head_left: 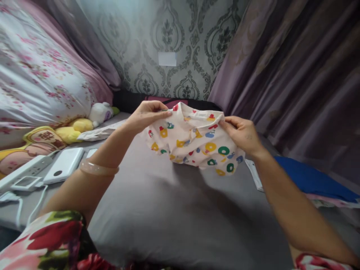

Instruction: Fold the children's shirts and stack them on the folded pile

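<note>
A small white shirt point(197, 138) with a colourful print hangs between my two hands, its round neckline facing up. My left hand point(147, 114) is closed, pinching the shirt by the shoulder left of the collar. On the other side, my right hand point(242, 133) grips the opposite shoulder between thumb and fingers. The shirt is held above the grey bed sheet point(157, 217) and casts a shadow on it. Its lower part sags in folds. A pale bangle point(98, 167) circles my left forearm.
At left lie a white power strip point(25, 170), a white power bank point(64, 165) with cables, and plush toys point(81, 123). Folded blue cloth point(315, 180) lies at right. Curtains point(281, 67) and a patterned wall point(168, 33) close off the far side.
</note>
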### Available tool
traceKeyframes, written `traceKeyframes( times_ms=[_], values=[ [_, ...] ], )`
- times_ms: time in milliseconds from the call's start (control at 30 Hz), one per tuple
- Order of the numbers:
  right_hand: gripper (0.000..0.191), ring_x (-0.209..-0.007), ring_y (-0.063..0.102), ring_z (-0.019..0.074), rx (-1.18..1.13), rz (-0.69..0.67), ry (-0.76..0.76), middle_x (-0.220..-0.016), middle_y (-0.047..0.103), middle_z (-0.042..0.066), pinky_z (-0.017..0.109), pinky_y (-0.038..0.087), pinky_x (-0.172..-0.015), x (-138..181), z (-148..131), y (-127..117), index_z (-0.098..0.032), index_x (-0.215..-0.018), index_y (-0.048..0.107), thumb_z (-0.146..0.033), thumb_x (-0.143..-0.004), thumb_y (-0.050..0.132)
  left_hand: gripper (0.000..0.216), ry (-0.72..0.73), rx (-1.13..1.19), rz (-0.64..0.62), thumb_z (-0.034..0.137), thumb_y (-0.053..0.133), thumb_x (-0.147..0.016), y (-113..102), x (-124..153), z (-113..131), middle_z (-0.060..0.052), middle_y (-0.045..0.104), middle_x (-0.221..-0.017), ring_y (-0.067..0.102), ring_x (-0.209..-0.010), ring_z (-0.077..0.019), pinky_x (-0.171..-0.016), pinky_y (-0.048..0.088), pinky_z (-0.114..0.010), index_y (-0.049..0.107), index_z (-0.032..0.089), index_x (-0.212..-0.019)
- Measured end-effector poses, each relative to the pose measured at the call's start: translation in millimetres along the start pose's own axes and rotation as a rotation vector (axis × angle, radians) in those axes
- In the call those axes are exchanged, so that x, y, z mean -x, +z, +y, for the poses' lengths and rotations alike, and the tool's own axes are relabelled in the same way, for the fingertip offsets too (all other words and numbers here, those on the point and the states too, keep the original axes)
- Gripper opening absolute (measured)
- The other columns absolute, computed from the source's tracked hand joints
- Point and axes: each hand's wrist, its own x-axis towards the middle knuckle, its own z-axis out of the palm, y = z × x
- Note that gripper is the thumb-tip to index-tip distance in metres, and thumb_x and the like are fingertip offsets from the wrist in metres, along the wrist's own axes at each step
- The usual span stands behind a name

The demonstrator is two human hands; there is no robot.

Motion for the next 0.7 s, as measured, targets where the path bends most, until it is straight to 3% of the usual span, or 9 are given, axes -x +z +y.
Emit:
traceKeyframes(
  times_ms=[167, 267, 333, 433, 567, 700],
  values=[
    [0.041, -0.074, 0.065, 0.0147, 0.209, 0.007, -0.182, -0.081, 0.073, 0.003, 0.025, 0.047, -0.065, -62, -27, -25, -0.015, -0.09, 0.073, -0.053, -0.086, 0.059, 0.015, 0.312, -0.352, 0.149, 0.02, 0.078, -0.072, -10, -35, 47, 0.002, 0.055, -0.062, 0.056, -0.069, -0.011, -0.066, 0.044, -0.023, 0.066, 0.012, -0.069],
    [0.044, -0.087, 0.063, 0.014, 0.286, 0.177, -0.328, -0.094, 0.072, 0.004, 0.026, 0.045, -0.074, -88, -49, -39, -0.012, -0.101, 0.069, -0.049, -0.092, 0.048, 0.007, 0.65, -0.589, 0.331, 0.019, 0.071, -0.082, -13, -45, 83, 0.003, 0.054, -0.073, 0.052, -0.082, -0.0098, -0.08, 0.042, -0.024, 0.067, 0.015, -0.079],
    [0.034, -0.096, 0.062, 0.0151, 0.358, 0.245, -0.421, -0.103, 0.07, 0.004, 0.028, 0.045, -0.083, -100, -60, -42, -0.015, -0.103, 0.067, -0.042, -0.095, 0.049, 0.005, 0.83, -0.752, 0.406, 0.019, 0.064, -0.087, -16, -49, 98, 0.002, 0.054, -0.08, 0.049, -0.093, -0.0113, -0.088, 0.039, -0.026, 0.066, 0.019, -0.083],
    [0.026, -0.103, 0.061, 0.0162, 0.463, 0.119, -0.496, -0.103, 0.069, 0.003, 0.029, 0.044, -0.089, -110, -67, -37, -0.016, -0.097, 0.067, -0.037, -0.095, 0.052, 0.009, 0.768, -0.912, 0.247, 0.013, 0.066, -0.08, -24, -59, 97, -0.001, 0.051, -0.075, 0.053, -0.09, -0.017, -0.085, 0.04, -0.033, 0.065, 0.017, -0.073],
    [0.038, -0.11, 0.059, 0.0169, 0.545, 0.146, -0.51, -0.109, 0.067, 0.004, 0.026, 0.042, -0.089, -119, -68, -27, -0.012, -0.102, 0.067, -0.039, -0.099, 0.04, 0.009, 0.662, -0.696, 0.367, 0.016, 0.064, -0.075, -33, -76, 75, -0.003, 0.056, -0.072, 0.056, -0.092, -0.0221, -0.081, 0.043, -0.034, 0.065, 0.021, -0.068],
    [0.035, -0.094, 0.063, 0.0137, 0.536, 0.013, -0.528, -0.099, 0.071, 0.004, 0.025, 0.043, -0.083, -127, -63, -25, -0.012, -0.095, 0.071, -0.034, -0.098, 0.044, 0.002, 0.5, -0.649, 0.259, 0.019, 0.064, -0.07, -37, -84, 60, -0.002, 0.059, -0.069, 0.057, -0.083, -0.0194, -0.073, 0.045, -0.03, 0.065, 0.02, -0.07]
  ],
)
